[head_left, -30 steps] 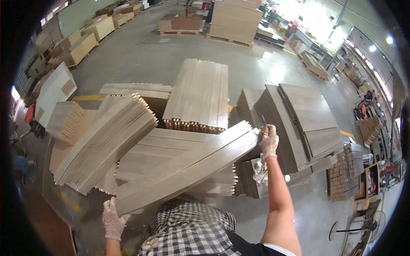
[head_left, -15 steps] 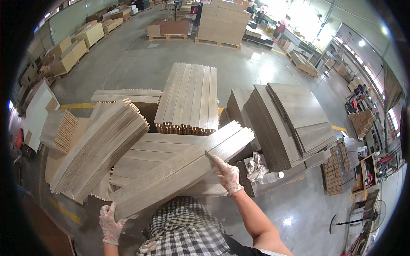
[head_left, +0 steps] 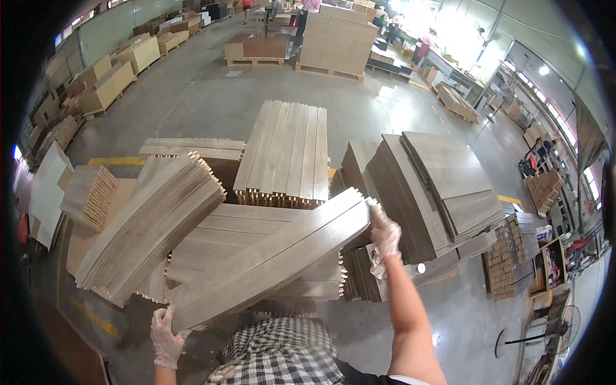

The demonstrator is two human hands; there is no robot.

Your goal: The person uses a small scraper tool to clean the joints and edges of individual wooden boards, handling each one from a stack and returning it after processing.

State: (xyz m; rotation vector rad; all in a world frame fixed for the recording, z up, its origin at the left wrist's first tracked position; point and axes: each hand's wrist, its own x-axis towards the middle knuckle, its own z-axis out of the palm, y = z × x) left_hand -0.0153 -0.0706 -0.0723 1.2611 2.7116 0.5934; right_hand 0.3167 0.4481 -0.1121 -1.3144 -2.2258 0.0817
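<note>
**Keeping a long plank bundle level, one hand at each end**

The person holds a bundle of long grey-brown planks (head_left: 269, 260) slantwise across the body, its near end low on the left and its far end higher on the right. The gloved left hand (head_left: 165, 339) is closed around the lower near corner from beneath. The gloved right hand (head_left: 385, 234) is wrapped over the far end, fingers curled onto the end faces; how deep that grip reaches under the bundle cannot be told from here. The bundle hangs just above a flat stack of planks (head_left: 253, 247), with a tilted fan of boards (head_left: 151, 231) just beside it on the left and a leaning row of darker panels (head_left: 423, 192) on the right. Whether it touches the stack below is not clear.

To do this well, in judgement, both ends should travel together so the loose planks do not slide against each other and splay. The left hand carries from below, so it should stay under the corner rather than pinch the edge. The right hand's task is mostly steering: keeping the far end square and clear of the darker panels. Thin gloves give modest friction, so a firm, steady hold matters more than speed.
</note>
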